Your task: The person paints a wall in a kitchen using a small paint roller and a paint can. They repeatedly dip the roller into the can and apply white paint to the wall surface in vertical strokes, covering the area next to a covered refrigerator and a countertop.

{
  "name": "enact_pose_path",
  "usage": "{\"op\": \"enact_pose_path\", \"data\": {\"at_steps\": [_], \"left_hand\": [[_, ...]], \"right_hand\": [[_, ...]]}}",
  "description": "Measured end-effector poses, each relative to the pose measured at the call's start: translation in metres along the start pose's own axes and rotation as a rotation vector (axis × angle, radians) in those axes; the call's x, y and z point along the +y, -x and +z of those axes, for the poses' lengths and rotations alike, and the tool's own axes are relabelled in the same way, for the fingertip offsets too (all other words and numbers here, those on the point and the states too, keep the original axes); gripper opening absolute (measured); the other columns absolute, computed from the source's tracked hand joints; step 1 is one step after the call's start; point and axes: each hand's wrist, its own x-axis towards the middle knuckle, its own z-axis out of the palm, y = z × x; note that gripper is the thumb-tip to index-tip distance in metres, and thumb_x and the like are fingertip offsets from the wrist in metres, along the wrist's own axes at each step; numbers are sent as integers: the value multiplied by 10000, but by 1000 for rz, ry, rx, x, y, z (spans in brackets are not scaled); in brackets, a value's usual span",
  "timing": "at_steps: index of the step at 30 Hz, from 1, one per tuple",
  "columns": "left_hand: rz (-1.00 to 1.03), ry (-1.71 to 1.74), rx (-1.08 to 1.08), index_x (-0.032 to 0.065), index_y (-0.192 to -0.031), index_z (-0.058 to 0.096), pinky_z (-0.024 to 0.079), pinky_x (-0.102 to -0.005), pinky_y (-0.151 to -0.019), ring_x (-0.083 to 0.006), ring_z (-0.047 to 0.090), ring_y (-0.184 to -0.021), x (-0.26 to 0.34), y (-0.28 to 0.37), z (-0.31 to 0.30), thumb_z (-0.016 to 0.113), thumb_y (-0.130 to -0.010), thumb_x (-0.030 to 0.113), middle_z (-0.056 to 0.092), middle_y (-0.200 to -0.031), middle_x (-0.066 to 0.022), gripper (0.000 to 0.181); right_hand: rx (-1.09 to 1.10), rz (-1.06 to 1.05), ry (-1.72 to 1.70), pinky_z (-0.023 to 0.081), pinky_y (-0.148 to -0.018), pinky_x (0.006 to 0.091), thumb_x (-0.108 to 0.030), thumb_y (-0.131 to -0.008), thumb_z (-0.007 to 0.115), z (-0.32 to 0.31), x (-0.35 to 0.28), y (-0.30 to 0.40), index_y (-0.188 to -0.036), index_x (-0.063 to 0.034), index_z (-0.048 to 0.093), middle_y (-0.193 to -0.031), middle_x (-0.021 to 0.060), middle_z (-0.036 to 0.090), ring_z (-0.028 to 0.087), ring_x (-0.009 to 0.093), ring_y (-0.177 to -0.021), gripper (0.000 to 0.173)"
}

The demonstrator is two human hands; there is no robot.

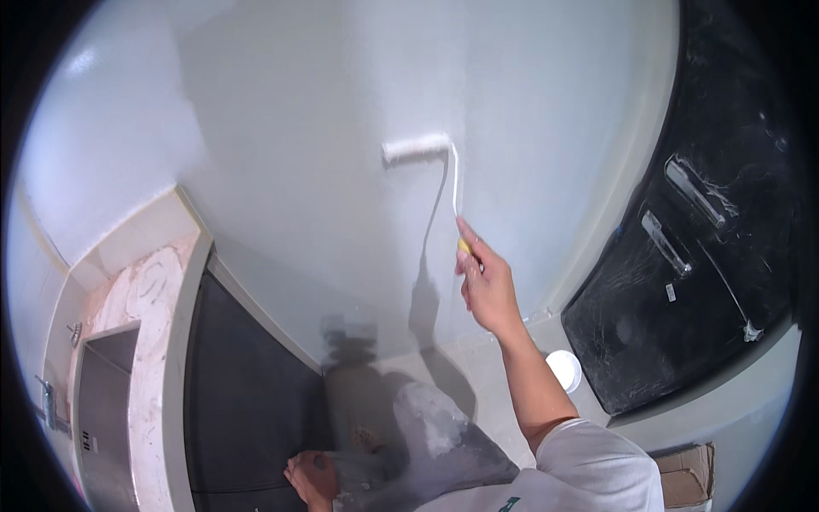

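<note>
My right hand (487, 278) grips the yellow handle (464, 246) of a paint roller, the index finger laid along its wire frame. The white roller sleeve (417, 148) lies level against the pale wall (288, 128), and its frame casts a shadow below. My left hand (313, 475) is low in the view, beside a dark cabinet front, near my paint-marked trouser leg (441, 429); I see nothing held in it, though its fingers are partly hidden.
A dark panel with two metal handles (694, 192) stands at the right, a white bucket (564, 371) on the floor by its foot. An open cardboard box (688, 477) is at the lower right. At the left are a counter with a sink cutout (109, 384) and the dark cabinet (249, 397).
</note>
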Motion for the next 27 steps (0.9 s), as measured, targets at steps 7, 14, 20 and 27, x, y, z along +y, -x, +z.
{"op": "enact_pose_path", "data": {"at_steps": [7, 14, 20, 27], "left_hand": [[72, -65, -62, 136, -1057, 842, 509, -551, -975, -389, 687, -1079, 1, 4, -23, 638, -969, 240, 779, -1177, -133, 245], [18, -99, -188, 130, -1133, 832, 445, -511, -1085, -350, 636, -1234, 17, 5, -37, 641, -974, 255, 748, -1293, -160, 278], [60, -10, 51, 100, -941, 812, 455, -465, -1018, -328, 661, -1112, -5, 5, -1, 751, -876, 222, 772, -1081, -83, 151], [-11, -34, -55, 106, -981, 822, 431, -447, -1066, -297, 646, -1189, 7, 0, -12, 745, -884, 183, 773, -1158, -59, 146]], "right_hand": [[105, -367, 73, 530, -804, 325, -204, -1101, 525, -12, -131, -117, -1586, -133, 559, -865, 87, 669, 621, 162, -784, 491], [155, -540, 74, 454, -474, 312, -287, -1111, 519, -39, -255, -197, -1602, -190, 553, -872, 70, 645, 522, 127, -530, 502], [86, -412, 120, 486, -492, 335, -260, -1109, 548, -47, -204, -180, -1616, -140, 518, -833, 94, 677, 553, 149, -529, 523], [-1, -149, 94, 425, -473, 260, -235, -1138, 524, -49, -31, -67, -1619, -234, 536, -844, 9, 523, 437, 66, -532, 481]]}}
